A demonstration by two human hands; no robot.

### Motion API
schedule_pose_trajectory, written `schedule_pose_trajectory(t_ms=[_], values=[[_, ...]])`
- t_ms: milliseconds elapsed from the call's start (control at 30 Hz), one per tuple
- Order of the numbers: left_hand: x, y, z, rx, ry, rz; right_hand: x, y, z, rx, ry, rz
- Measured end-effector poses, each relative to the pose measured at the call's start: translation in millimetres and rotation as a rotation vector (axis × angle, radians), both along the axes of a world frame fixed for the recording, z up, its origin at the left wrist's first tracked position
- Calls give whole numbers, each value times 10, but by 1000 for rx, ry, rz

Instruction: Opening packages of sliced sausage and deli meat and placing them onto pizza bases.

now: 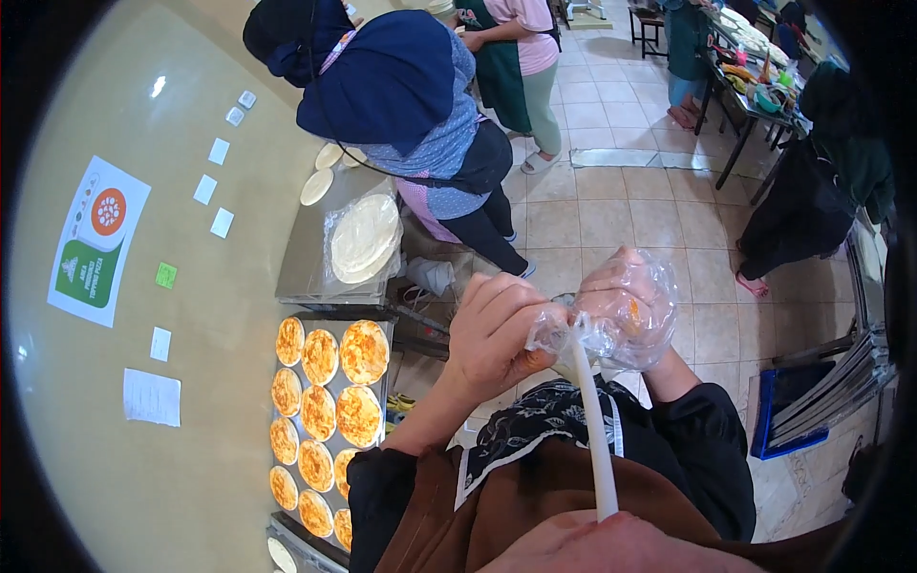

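In front of my chest, my left hand (498, 333) is bare and closed on a bunched piece of clear plastic (548, 335). My right hand (627, 304) is curled into a fist inside a clear plastic glove (663, 294), with an orange smear on it. Both hands nearly meet at the gathered plastic, and their fingertips are partly hidden. A white rod (596, 437) runs from below my chin towards the hands. To my left, round pizza bases (317, 415) spread with orange sauce lie in rows on a metal surface.
Beyond them, plain dough rounds (364, 236) in clear plastic sit on a metal table (304, 251). A person in a dark blue head covering (380, 86) bends there. Other people stand farther off, near a table (745, 93) with food. At right is a blue-edged rack (763, 415).
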State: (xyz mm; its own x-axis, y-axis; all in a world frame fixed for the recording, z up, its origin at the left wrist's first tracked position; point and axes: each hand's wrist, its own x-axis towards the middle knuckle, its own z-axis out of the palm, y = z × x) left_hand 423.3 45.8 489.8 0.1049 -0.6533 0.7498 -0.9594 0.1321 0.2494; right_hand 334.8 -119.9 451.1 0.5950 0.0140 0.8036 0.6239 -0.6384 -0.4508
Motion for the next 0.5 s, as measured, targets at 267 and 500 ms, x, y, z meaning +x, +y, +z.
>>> schedule_pose_trajectory(t_ms=[267,500], values=[[1,29,-11,-19,-5,89,138,-38,8,75,57,126],[-37,122,-41,-19,13,228,382,14,-10,2,-66,175]])
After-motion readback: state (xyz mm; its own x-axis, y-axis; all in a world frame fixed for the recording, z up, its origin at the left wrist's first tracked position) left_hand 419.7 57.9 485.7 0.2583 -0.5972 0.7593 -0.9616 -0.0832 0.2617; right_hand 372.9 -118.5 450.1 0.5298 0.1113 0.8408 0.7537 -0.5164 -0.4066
